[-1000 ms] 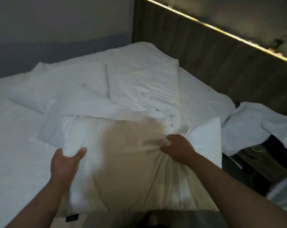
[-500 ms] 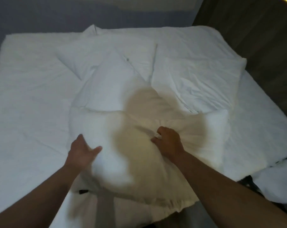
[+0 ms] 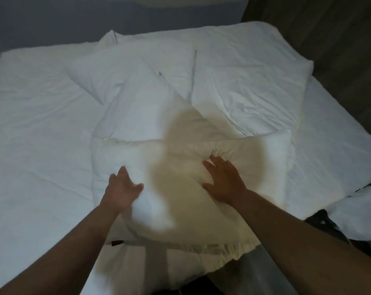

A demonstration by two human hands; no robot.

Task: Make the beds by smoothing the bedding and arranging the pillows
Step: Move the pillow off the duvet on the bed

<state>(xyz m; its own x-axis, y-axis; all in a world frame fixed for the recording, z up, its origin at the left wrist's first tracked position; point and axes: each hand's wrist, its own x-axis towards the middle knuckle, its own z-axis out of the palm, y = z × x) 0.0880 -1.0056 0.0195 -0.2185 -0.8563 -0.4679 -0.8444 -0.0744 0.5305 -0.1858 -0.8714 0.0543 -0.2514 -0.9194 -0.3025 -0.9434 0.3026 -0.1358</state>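
So: both hands flat on the nearest pillow at the bed's near edge.
Left hand (image 3: 122,189) has its fingers spread and straight, slightly blurred, lying on the left part of the near pillow (image 3: 265,162), gripping nothing. Right hand (image 3: 224,179) is also flat with fingers extended, palm pressing the pillow's middle, where the fabric bunches just past the fingertips. The pillow lies crosswise on the white bed (image 3: 37,128), its near edge overhanging the mattress; a small dark tag (image 3: 116,243) shows at its lower left corner. Behind it a second pillow (image 3: 144,111) is touching, a third pillow (image 3: 125,69) is farther back, and rumpled white bedding (image 3: 250,81) lies to the right. Wooden headboard panel (image 3: 329,39) at right; more white bedding (image 3: 361,211) at the right edge.
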